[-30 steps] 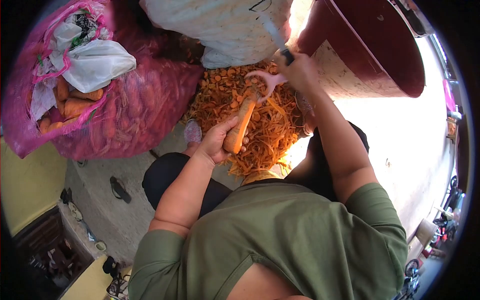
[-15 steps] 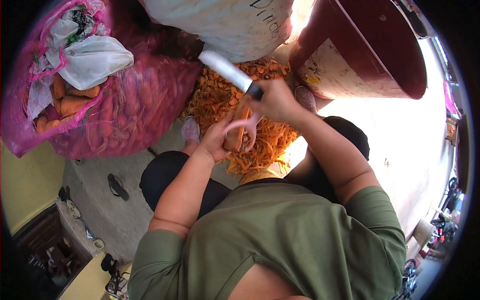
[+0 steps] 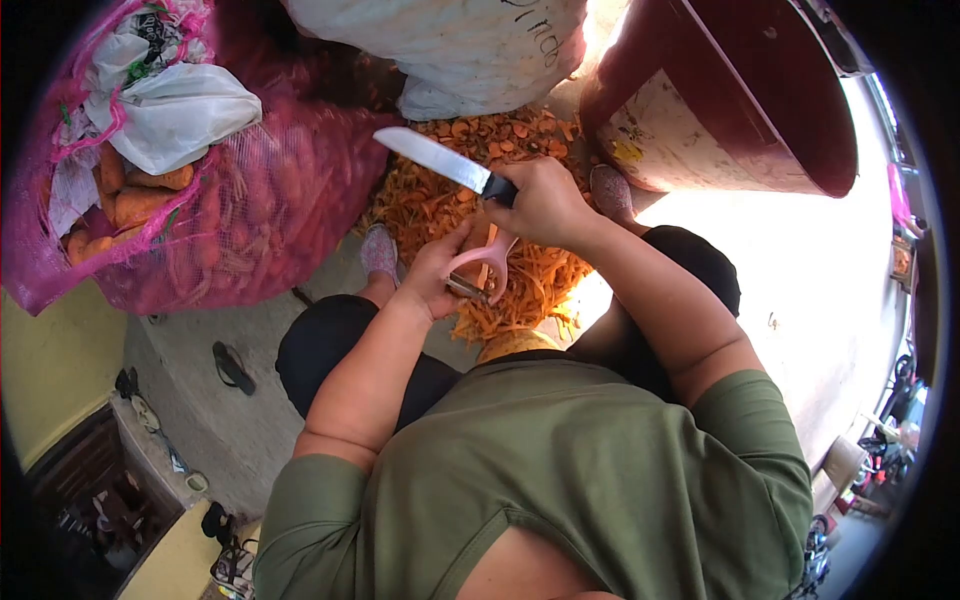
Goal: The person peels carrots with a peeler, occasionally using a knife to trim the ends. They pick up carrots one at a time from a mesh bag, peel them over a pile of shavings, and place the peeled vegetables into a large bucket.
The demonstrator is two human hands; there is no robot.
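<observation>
My right hand (image 3: 548, 203) is closed around the black handle of a knife (image 3: 437, 160), whose blade points to the upper left. A pink Y-shaped peeler (image 3: 495, 258) also extends from under this hand, its handle end hidden by the fingers. My left hand (image 3: 432, 275) is wrapped round a carrot (image 3: 477, 236), mostly covered by the fingers and the peeler. The peeler's metal blade lies beside the left fingers. Beneath both hands spreads a heap of orange carrot peelings (image 3: 545, 275), with cut carrot pieces (image 3: 480, 135) at its far side.
On the left stands a pink mesh sack (image 3: 275, 215) full of carrots, with a white plastic bag (image 3: 190, 115) on top. A white sack (image 3: 450, 50) is at the back, and a large dark red tub (image 3: 690, 110) at the back right. A flip-flop (image 3: 232, 367) lies on the floor.
The knife blade has swung a little lower and to the left. The peeler has tilted and come down slightly, showing its metal blade. The carrot is now less visible.
</observation>
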